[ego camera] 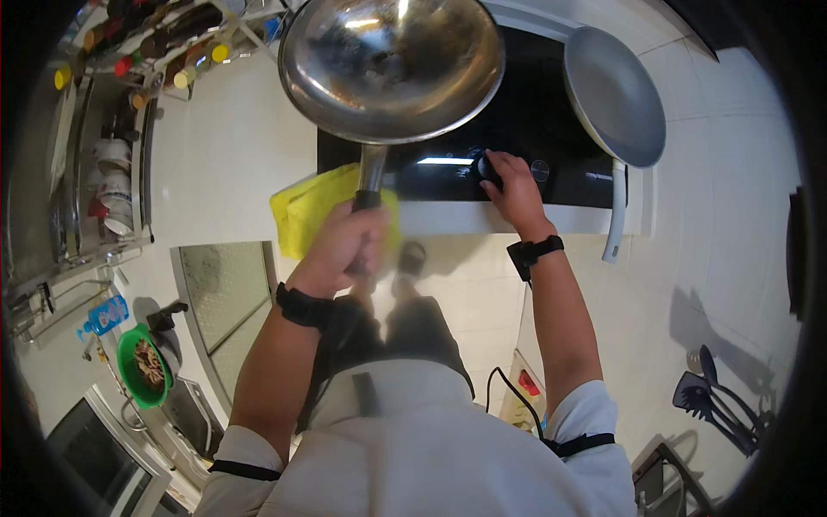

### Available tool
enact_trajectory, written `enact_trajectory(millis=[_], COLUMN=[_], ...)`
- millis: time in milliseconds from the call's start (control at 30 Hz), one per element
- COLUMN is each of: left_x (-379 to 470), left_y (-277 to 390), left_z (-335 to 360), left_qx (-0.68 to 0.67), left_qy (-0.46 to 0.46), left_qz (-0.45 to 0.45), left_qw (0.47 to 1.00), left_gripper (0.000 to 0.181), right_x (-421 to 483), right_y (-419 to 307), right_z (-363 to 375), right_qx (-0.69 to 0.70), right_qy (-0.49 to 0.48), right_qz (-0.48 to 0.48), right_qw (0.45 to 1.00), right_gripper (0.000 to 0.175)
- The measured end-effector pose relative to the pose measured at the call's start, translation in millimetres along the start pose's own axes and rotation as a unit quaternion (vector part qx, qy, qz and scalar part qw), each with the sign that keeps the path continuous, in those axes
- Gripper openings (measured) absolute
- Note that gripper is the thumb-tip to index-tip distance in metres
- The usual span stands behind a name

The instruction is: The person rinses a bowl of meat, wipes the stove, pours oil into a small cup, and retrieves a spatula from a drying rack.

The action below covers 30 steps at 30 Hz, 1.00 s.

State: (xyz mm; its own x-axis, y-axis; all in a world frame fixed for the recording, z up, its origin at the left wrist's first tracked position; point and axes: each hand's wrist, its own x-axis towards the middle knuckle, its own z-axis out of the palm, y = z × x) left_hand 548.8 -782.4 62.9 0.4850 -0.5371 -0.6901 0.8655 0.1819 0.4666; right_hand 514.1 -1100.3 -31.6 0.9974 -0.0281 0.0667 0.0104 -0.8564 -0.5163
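My left hand (pixel 349 249) grips the dark handle of a stainless steel wok (pixel 394 77), which bears brown marks and covers the far left part of the black glass cooktop (pixel 543 97). Whether the wok touches the glass I cannot tell. Below that handle a yellow cloth (pixel 300 210) lies over the counter's front edge, partly hidden by my hand and wrist. Over on the cooktop's front strip, the fingers of my right hand (pixel 519 194) are around a round black control knob (pixel 486 167). A printed ring marks the glass just right of that hand.
A grey frying pan (pixel 617 97) with a pale handle is at the cooktop's right edge. Bottles (pixel 184 77) crowd a rack at upper left, above stacked bowls (pixel 115 187). A green basin (pixel 143 368) holds food at lower left. Black utensils (pixel 717 400) hang at lower right.
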Motion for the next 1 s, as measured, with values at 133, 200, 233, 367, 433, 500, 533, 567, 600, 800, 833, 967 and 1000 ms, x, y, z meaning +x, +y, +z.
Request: enact_trajectory(millis=[133, 200, 233, 367, 433, 500, 533, 567, 600, 800, 833, 967, 1000], left_x=[4.7, 10.2, 13.0, 16.1, 20.7, 42.8, 28.7, 26.1, 28.7, 83.0, 100.4, 149.3, 147.5], left_y=[14.6, 14.3, 12.8, 8.2, -10.4, -46.4, -34.8, -42.7, -53.9, -112.7, -105.5, -99.8, -99.0], left_z=[6.5, 3.1, 2.1, -4.4, -34.2, -84.6, -58.6, -54.4, -54.7, -4.4, 18.4, 56.2, 56.8], left_qx=[0.018, 0.028, 0.022, -0.045, 0.154, 0.543, 0.734, 0.728, 0.722, 0.71, 0.703, 0.771, 0.778], left_qy=[0.004, 0.0, -0.004, -0.019, 0.095, 0.288, 0.307, 0.308, 0.309, 0.181, 0.226, 0.223, 0.198], left_qz=[-0.02, -0.026, -0.023, -0.011, 0.147, 0.41, 0.411, 0.407, 0.403, 0.357, 0.349, 0.323, 0.315], left_qw=[1.0, 0.999, 0.999, 0.999, 0.972, 0.674, 0.446, 0.458, 0.47, 0.58, 0.577, 0.502, 0.507], left_gripper=[0.009, 0.01, 0.01, 0.019, 0.03, 0.042, 0.051, 0.05, 0.05, 0.063, 0.068, 0.066, 0.064], right_x=[3.0, 4.3, 2.8, -19.7, -47.9, -85.5, -105.3, -124.0, -145.1, -253.2, -266.4, -293.7, -296.1], right_y=[0.0, -0.8, -2.7, -6.1, -14.4, -30.6, -37.2, -46.6, -51.3, -61.4, -61.3, -60.9, -62.8], right_z=[1.8, 1.9, 2.0, 5.6, 4.8, -0.2, -0.7, -2.7, 1.1, 9.4, 9.7, 4.1, 2.5], right_qx=[-0.003, -0.004, -0.001, 0.008, 0.027, 0.053, 0.085, 0.118, 0.119, 0.142, 0.15, 0.143, 0.143], right_qy=[0.002, 0.001, 0.012, 0.097, 0.125, 0.127, 0.109, 0.086, 0.085, -0.003, -0.002, -0.014, -0.011], right_qz=[0.003, 0.007, 0.013, 0.037, 0.058, 0.095, 0.112, 0.124, 0.136, 0.26, 0.268, 0.297, 0.307], right_qw=[1.0, 1.0, 1.0, 0.995, 0.99, 0.986, 0.984, 0.981, 0.98, 0.955, 0.952, 0.944, 0.941], right_gripper=[0.053, 0.053, 0.054, 0.056, 0.056, 0.055, 0.053, 0.051, 0.05, 0.05, 0.05, 0.05, 0.05])
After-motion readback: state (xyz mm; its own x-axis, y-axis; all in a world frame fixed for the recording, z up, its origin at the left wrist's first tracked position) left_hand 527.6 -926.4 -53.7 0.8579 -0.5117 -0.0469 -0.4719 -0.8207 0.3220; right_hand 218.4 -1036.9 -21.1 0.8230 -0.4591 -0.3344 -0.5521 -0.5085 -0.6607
